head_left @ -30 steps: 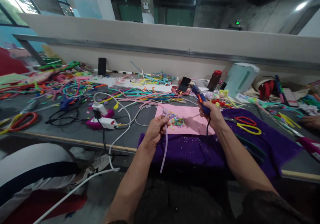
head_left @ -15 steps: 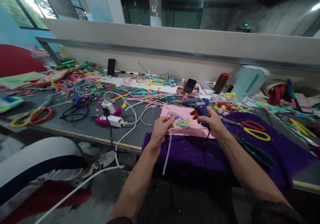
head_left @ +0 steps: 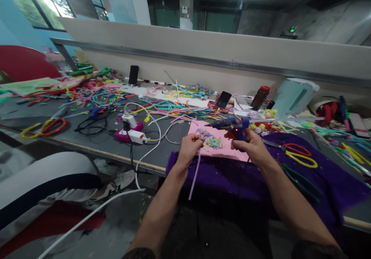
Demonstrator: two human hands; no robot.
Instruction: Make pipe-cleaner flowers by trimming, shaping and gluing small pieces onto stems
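Observation:
My left hand pinches a pale lilac pipe cleaner stem, which hangs down below my fingers. At its top is a small fluffy lilac head, partly covered by my fingertips. My right hand is wrapped round the grip of a blue hot glue gun with an orange-red trigger and a lit red light. The gun's nozzle points left, just above and to the right of the lilac head, apart from it. Underneath lies a pink sheet with a pile of short pastel pieces.
A purple cloth lies along the front edge, with red-and-yellow scissors at right. A power strip with white cables stands at left. Behind are loose pipe cleaners, a phone and a bottle. A person's leg is at left.
The glue gun has turned from a foreshortened angle to point left, and my right hand has moved slightly right. My left hand still holds the stem. The whole view has shifted a little.

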